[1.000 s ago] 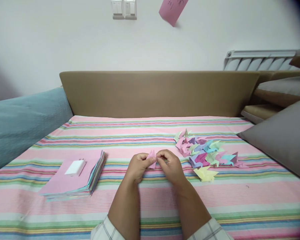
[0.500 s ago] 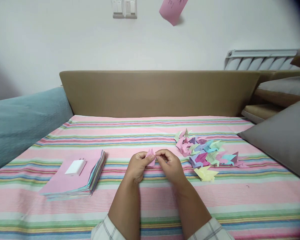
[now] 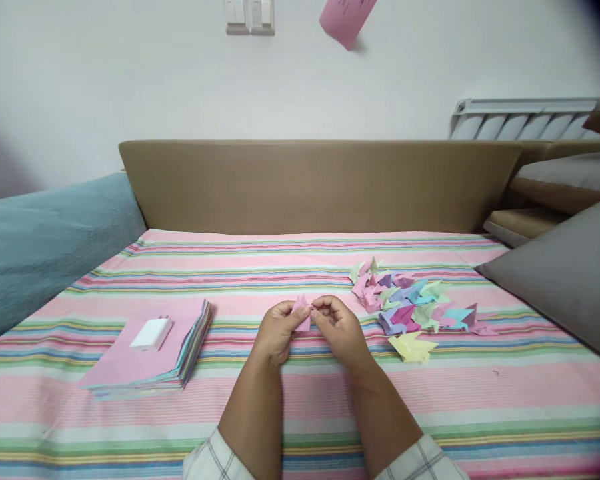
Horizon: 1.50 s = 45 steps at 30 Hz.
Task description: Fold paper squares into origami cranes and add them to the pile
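A small folded piece of pink paper [image 3: 303, 324] is held between my two hands, above the striped cloth. My left hand [image 3: 277, 331] is closed on it from the left, the thumb lying across its front. At its right edge, the thumb and fingers of my right hand [image 3: 337, 327] pinch a small part of the same paper; the exact fold under the fingertips is hidden. To the right lies a cluster of folded paper cranes [image 3: 405, 300] in several colours, a yellow paper crane [image 3: 412, 347] being nearest to my right hand.
On the left, a stack of coloured paper [image 3: 130, 363] bears a white plug adapter [image 3: 151, 334]. The striped cloth [image 3: 310, 427] runs back to a brown backrest [image 3: 320, 190]. A blue cushion [image 3: 50, 247] stands at the left, grey cushions [image 3: 570, 267] at the right.
Both hands and the pink paper stay in nearly the same place. The fingers of my right hand have shifted very slightly at the paper's right edge.
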Tool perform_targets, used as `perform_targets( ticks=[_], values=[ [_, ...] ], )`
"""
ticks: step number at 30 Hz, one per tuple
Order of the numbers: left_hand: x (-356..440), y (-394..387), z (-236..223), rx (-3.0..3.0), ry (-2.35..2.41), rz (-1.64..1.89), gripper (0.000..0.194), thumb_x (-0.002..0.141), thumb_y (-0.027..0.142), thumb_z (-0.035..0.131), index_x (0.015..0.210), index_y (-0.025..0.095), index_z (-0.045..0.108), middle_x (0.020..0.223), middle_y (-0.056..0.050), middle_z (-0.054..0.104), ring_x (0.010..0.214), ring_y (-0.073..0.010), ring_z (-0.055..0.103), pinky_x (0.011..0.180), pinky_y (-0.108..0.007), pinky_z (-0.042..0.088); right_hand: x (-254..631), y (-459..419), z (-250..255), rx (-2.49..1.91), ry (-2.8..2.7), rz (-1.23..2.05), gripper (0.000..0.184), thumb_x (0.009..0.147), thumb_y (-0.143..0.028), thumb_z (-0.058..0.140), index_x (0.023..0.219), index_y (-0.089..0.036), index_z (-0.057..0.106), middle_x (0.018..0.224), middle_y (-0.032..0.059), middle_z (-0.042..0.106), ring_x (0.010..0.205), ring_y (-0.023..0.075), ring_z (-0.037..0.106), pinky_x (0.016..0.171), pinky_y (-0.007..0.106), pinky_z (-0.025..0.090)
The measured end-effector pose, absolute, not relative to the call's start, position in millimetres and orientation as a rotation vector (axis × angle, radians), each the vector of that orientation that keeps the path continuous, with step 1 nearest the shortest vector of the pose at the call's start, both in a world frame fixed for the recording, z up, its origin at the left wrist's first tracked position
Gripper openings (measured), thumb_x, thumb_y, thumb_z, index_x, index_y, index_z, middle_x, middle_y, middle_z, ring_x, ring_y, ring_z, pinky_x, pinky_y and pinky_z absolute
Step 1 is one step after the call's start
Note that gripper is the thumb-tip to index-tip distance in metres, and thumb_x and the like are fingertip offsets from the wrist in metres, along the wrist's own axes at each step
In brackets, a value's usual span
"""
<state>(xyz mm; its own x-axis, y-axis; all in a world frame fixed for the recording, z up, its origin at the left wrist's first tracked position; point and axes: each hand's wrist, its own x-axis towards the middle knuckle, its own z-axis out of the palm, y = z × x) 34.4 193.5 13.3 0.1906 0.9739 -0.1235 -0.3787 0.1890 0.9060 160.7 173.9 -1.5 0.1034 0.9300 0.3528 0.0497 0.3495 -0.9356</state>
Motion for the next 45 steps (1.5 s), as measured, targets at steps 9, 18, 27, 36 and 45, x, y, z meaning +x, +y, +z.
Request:
perform_targets(
  ticks=[9,18,27,36,45],
  values=[
    [33.0,199.4,3.6,1.034,0.855,1.216,0.03,0.054,0.036,0.081,0.061,0.012,0.065,0.055,0.003,0.054,0.056,-0.0075,0.045,0.058,-0.022,0.036,160.7,171.7,5.4,-1.057,-1.24,0.905,0.024,0.074,-0.04,0.063,0.081,-0.017,0.065,0.078,0.0044,0.066,0.072,0.0162,0.06,0.067,0.029,0.049],
    [34.8,192.5,12.0,1.193,0.795,1.218,0.027,0.062,0.035,0.076,0.059,0.013,0.062,0.055,0.004,0.051,0.057,-0.0078,0.043,0.059,-0.022,0.035,162.3,176.4,-0.4,-0.914,-1.12,1.081,0.019,0.073,-0.037,0.065,0.072,-0.018,0.059,0.064,-0.003,0.056,0.061,0.0103,0.049,0.061,0.024,0.04],
    [40.7,191.7,14.9,0.819,0.789,1.274,0.03,0.05,0.032,0.083,0.062,0.013,0.062,0.054,0.004,0.054,0.052,-0.0061,0.046,0.055,-0.02,0.037,156.1,177.0,-4.4,-0.878,-1.096,1.194,0.024,0.072,-0.04,0.066,0.077,-0.019,0.055,0.063,-0.0046,0.05,0.058,0.0091,0.045,0.057,0.022,0.038],
    [42.2,193.8,13.3,0.691,0.772,1.265,0.036,0.045,0.03,0.085,0.068,0.011,0.064,0.056,0.003,0.057,0.053,-0.0062,0.05,0.053,-0.018,0.039,152.2,173.2,-0.1,-1.021,-1.339,1.162,0.021,0.073,-0.038,0.062,0.077,-0.017,0.061,0.067,-0.0012,0.06,0.062,0.0118,0.052,0.061,0.025,0.042],
    [41.8,195.5,10.4,0.73,0.754,1.294,0.031,0.049,0.029,0.083,0.062,0.011,0.062,0.052,0.004,0.053,0.05,-0.0054,0.046,0.052,-0.018,0.036,154.2,172.9,-1.2,-1.13,-1.43,1.095,0.02,0.076,-0.037,0.059,0.077,-0.017,0.062,0.067,-0.0026,0.058,0.059,0.0099,0.048,0.057,0.023,0.037]
  ],
)
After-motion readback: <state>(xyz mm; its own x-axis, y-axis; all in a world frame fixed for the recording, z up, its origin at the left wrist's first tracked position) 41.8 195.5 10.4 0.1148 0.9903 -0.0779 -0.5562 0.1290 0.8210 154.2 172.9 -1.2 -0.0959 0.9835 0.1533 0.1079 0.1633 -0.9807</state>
